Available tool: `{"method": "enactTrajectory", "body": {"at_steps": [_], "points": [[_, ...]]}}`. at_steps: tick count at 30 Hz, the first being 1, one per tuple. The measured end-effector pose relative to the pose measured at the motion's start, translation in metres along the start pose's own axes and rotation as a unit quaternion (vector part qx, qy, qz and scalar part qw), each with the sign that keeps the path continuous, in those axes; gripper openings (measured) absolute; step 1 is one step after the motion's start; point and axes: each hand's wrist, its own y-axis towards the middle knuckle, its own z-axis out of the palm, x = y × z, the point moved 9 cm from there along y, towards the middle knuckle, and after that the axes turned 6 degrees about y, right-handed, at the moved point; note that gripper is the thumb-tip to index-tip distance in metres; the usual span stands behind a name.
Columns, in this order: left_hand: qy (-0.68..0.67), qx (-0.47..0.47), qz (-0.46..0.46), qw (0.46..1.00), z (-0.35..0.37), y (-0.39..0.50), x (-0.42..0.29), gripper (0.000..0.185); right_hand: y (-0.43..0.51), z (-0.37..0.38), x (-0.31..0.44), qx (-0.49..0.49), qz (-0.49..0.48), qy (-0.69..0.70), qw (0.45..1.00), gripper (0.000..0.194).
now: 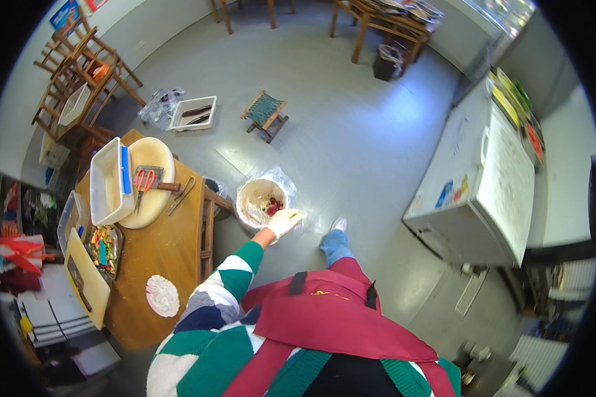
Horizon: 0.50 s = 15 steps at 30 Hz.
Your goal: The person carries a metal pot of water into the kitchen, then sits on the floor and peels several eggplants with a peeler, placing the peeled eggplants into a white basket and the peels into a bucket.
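Observation:
My left hand, in a whitish glove, is at the right front rim of a round bin lined with clear plastic. Its fingers are bent near the liner; whether they grip it I cannot tell. Dark red and green scraps lie inside the bin. My right hand is out of view. On the wooden table to the left, a cleaver and orange-handled scissors lie on a round cutting board, beside a white plastic tub. Metal tongs lie near the table's edge.
A low folding stool stands ahead on the floor, with a white tray of long dark vegetables to its left. A white chest freezer stands at right. Stacked wooden chairs are at the far left. A pinkish-white round item lies on the table.

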Motion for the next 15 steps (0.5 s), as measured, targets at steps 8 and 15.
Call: {"method": "enactTrajectory", "body": {"at_steps": [8, 15], "points": [[-0.088, -0.015, -0.549, 0.831, 0.004, -0.093, 0.204, 0.035, 0.22, -0.474, 0.052, -0.078, -0.053, -0.199, 0.975, 0.025], [-0.198, -0.078, -0.643, 0.735, 0.042, -0.062, 0.204, 0.027, 0.382, -0.784, 0.252, -0.237, -0.125, 0.1, 0.958, 0.018]]}}
